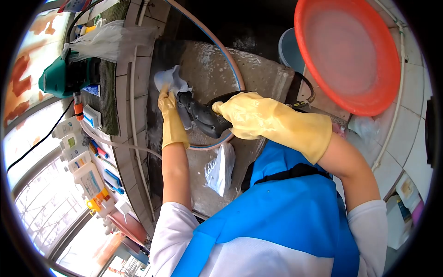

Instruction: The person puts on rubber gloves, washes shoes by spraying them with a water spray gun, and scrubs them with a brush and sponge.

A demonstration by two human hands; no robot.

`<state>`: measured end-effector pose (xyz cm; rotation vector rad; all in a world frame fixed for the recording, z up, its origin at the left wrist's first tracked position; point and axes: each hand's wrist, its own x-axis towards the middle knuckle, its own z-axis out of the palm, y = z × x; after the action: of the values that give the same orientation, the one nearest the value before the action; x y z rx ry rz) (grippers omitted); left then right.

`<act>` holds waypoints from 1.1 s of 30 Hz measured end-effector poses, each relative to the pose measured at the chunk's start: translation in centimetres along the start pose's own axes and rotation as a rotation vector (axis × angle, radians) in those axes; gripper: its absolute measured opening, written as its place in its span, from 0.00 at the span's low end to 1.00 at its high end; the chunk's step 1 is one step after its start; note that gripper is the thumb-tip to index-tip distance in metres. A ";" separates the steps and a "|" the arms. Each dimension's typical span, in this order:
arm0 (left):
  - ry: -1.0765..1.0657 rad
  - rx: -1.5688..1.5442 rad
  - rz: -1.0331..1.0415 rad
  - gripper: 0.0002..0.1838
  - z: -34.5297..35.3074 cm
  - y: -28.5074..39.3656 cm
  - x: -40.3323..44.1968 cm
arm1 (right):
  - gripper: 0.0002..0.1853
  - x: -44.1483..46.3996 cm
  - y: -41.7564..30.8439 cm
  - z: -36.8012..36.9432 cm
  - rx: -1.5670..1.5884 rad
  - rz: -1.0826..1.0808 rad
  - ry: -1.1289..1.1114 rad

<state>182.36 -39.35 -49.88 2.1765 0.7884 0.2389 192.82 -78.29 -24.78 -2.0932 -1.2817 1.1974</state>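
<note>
My left hand [170, 104], in a yellow rubber glove, is closed on a pale shoe [174, 78] over the wet slab [203, 64]. Much of that shoe is hidden behind the glove and the tool. In my right hand [251, 115], also gloved, is a black corded power tool [207, 121], its head pointing left against or very near the shoe. I cannot tell whether it is running. A second white shoe [220, 170] with laces lies on its side on the slab, nearer to my body.
An orange-red basin [302, 41] of cloudy water stands at upper right, partly over a grey-blue bucket [287, 48]. A hose [235, 69] curves across the slab. Along the left ledge are several white bottles [87, 180], brushes [113, 180] and a green machine [53, 78].
</note>
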 end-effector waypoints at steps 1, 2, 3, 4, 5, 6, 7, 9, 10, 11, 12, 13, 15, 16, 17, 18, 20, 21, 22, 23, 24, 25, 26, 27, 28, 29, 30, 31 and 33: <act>0.001 0.001 0.000 0.18 0.2 -2.2 1.0 | 0.32 0.1 0.1 -0.1 -0.038 -0.021 0.013; 0.028 0.002 0.076 0.19 0.7 -5.1 1.7 | 0.32 0.0 0.0 -0.3 -0.049 -0.028 0.012; 0.055 0.005 0.152 0.21 1.2 -7.9 2.3 | 0.32 0.0 -0.1 -0.4 -0.059 -0.034 0.010; 0.034 0.058 0.008 0.21 0.6 -3.5 1.2 | 0.32 0.1 -0.1 -0.4 -0.057 -0.035 0.007; 0.003 0.118 -0.138 0.21 -0.2 1.8 -0.1 | 0.32 0.2 0.0 -0.5 -0.046 -0.041 0.012; -0.036 0.179 -0.279 0.22 -0.9 7.5 -1.5 | 0.33 0.2 0.0 -0.5 -0.036 -0.047 0.020; -0.029 0.163 -0.275 0.21 -1.1 8.4 -1.8 | 0.33 0.3 0.1 -0.6 -0.035 -0.048 0.020; -0.010 0.112 -0.264 0.21 -1.3 9.7 -2.3 | 0.32 0.3 0.1 -0.6 -0.001 -0.026 0.010; -0.009 0.114 -0.266 0.21 -1.4 9.1 -2.1 | 0.32 0.3 0.1 -0.8 0.000 -0.027 0.008; -0.020 0.092 -0.292 0.21 -1.5 8.3 -1.8 | 0.31 0.3 0.1 -1.3 0.008 -0.008 0.010; -0.030 0.071 -0.317 0.22 -1.6 7.4 -1.5 | 0.30 0.3 0.1 -1.6 0.016 0.011 0.012; -0.026 0.073 -0.318 0.22 -1.8 7.4 -1.5 | 0.29 0.6 -0.2 -1.7 -0.001 0.053 -0.040; -0.020 0.079 -0.253 0.22 -2.0 7.3 -1.8 | 0.29 0.8 0.2 -1.1 0.008 0.020 -0.032; -0.019 0.079 -0.255 0.22 -2.1 7.0 -1.6 | 0.29 0.8 0.4 -0.9 0.015 -0.008 -0.023; -0.048 0.033 -0.261 0.22 -2.4 6.7 -1.4 | 0.30 0.9 0.6 -1.1 0.048 0.006 -0.002; -0.075 -0.012 -0.267 0.22 -2.5 6.3 -1.4 | 0.30 1.1 0.8 -1.4 0.081 0.018 0.018; -0.047 -0.030 -0.277 0.22 -2.3 6.3 -1.5 | 0.31 0.9 0.3 -1.8 0.088 0.025 -0.007; -0.036 -0.020 -0.265 0.22 -2.3 6.3 -1.7 | 0.31 0.9 0.2 -1.6 0.069 0.016 -0.006; -0.024 -0.011 -0.254 0.22 -2.2 6.8 -1.8 | 0.30 0.8 0.0 -1.6 0.048 0.007 -0.004; -0.020 -0.013 -0.258 0.22 -2.2 7.2 -2.0 | 0.30 1.1 0.0 -2.2 0.065 0.061 -0.042; -0.033 -0.023 -0.264 0.21 -2.2 7.6 -2.2 | 0.31 1.2 0.2 -2.8 0.118 0.063 -0.046; -0.048 -0.031 -0.267 0.21 -2.2 8.2 -2.2 | 0.30 1.2 0.2 -3.0 0.108 0.067 -0.053; -0.047 -0.031 -0.266 0.21 -2.2 9.4 -2.2 | 0.30 1.2 0.1 -3.1 0.098 0.073 -0.059; -0.039 0.139 -0.349 0.21 -2.2 10.6 -2.1 | 0.30 1.3 0.0 -3.1 0.098 0.073 -0.058; -0.030 0.308 -0.433 0.21 -2.1 11.1 -2.2 | 0.30 1.3 0.0 -2.8 0.079 0.057 -0.044; -0.076 0.126 -0.347 0.21 -2.6 9.9 -2.1 | 0.30 1.3 -0.1 -2.6 0.059 0.041 -0.031; -0.074 0.125 -0.349 0.21 -2.4 9.5 -2.3 | 0.30 1.5 0.1 -2.7 0.057 0.039 -0.033; -0.031 0.076 -0.339 0.21 -2.1 10.3 -2.7 | 0.30 1.8 0.4 -2.8 0.082 0.053 -0.036; 0.004 0.123 -0.300 0.21 -2.1 8.6 -2.3 | 0.29 1.5 0.4 -2.8 0.108 0.035 -0.003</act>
<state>183.68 -43.66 -41.89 2.1352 1.1430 0.0431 195.70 -76.93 -24.25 -2.0452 -1.1595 1.2561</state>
